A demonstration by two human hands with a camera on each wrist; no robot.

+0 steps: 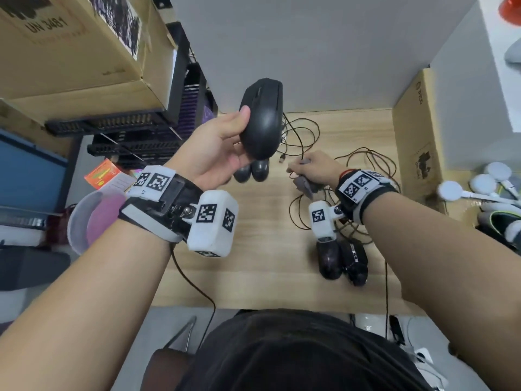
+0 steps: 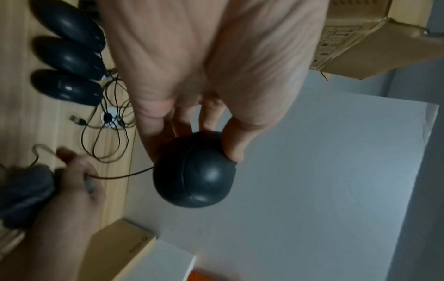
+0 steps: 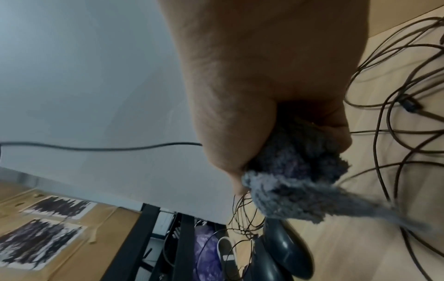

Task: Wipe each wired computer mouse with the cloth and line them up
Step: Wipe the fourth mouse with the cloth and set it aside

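Left hand (image 1: 217, 149) raised above the light wooden desk (image 1: 253, 266), palm up, thumb and fingers wrapped round a matte black oval wired mouse (image 1: 262, 119); its thin black cable (image 2: 120, 175) runs toward the right hand (image 1: 315, 167). Right hand low over the desk, fingers clenched on a bunched grey terry cloth (image 3: 300, 186) and pinching the cable. Mouse surface smooth, seam visible in the left wrist view. Three black mice (image 2: 67, 55) lie side by side on the desk beneath the left hand; two glossy dark mice (image 1: 342, 259) lie on the desk near its front edge.
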